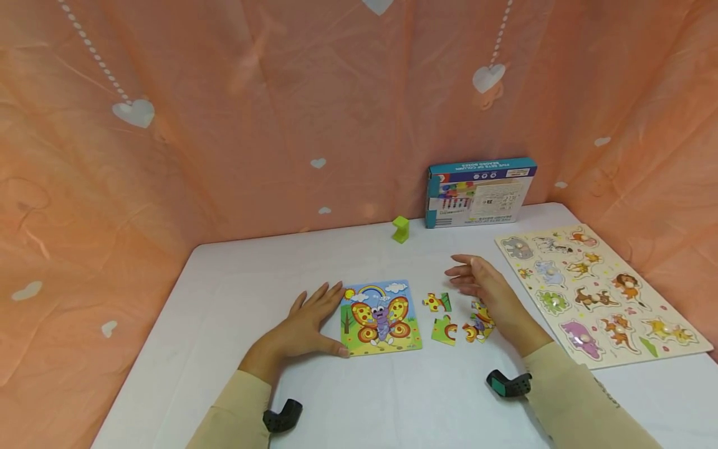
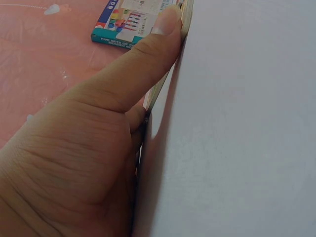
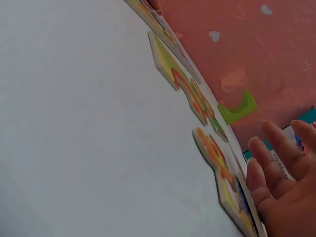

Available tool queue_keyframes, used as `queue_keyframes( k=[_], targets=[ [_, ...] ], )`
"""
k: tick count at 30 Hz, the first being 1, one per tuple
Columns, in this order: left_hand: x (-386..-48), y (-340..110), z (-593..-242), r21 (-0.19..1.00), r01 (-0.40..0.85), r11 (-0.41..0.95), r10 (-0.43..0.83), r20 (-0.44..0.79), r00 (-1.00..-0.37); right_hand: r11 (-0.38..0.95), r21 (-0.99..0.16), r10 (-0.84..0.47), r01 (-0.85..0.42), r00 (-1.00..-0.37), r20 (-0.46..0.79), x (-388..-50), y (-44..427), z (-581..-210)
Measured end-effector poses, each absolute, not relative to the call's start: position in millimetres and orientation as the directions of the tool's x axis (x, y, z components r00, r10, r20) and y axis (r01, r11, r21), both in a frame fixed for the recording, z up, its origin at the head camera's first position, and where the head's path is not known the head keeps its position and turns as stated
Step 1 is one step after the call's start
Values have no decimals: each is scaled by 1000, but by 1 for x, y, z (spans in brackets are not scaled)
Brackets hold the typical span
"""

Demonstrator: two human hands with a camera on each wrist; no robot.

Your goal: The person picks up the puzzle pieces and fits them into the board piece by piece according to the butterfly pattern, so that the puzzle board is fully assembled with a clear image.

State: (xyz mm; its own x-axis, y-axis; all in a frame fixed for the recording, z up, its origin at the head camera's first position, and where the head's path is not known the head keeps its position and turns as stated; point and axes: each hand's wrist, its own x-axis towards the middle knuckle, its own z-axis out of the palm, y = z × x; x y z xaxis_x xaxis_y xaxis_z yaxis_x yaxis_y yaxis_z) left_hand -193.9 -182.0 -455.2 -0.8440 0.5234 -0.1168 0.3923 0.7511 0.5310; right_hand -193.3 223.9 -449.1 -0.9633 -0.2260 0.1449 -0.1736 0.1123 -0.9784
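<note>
A square butterfly picture puzzle board (image 1: 382, 319) lies on the table. My left hand (image 1: 305, 326) rests along its left side with straight, spread fingers, and the thumb (image 2: 165, 24) touches its lower left corner. To the board's right are loose jigsaw pieces: one with green and yellow (image 1: 436, 302), one with a red arc (image 1: 444, 330), and an overlapping cluster (image 1: 479, 323). My right hand (image 1: 493, 296) is beside that cluster and partly hides it. Its fingers (image 3: 284, 163) are relaxed and hold nothing.
An animal knob-puzzle board (image 1: 603, 296) lies at the right side of the table. A blue and white box (image 1: 479, 193) stands at the back, with a small green block (image 1: 401, 229) to its left. Orange curtain (image 1: 314, 112) surrounds the table's back and sides.
</note>
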Motion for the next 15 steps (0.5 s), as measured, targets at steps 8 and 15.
queue_keyframes(
  k=[8, 15],
  targets=[
    [-194, -183, -457, 532, 394, 749, 518, -100, -850, 319, -943, -324, -95, -946, -14, -195, 223, -453],
    [-194, -182, -456, 523, 394, 756, 521, -114, -846, 490, -838, -397, -240, -917, 30, -194, 218, -459]
  ],
)
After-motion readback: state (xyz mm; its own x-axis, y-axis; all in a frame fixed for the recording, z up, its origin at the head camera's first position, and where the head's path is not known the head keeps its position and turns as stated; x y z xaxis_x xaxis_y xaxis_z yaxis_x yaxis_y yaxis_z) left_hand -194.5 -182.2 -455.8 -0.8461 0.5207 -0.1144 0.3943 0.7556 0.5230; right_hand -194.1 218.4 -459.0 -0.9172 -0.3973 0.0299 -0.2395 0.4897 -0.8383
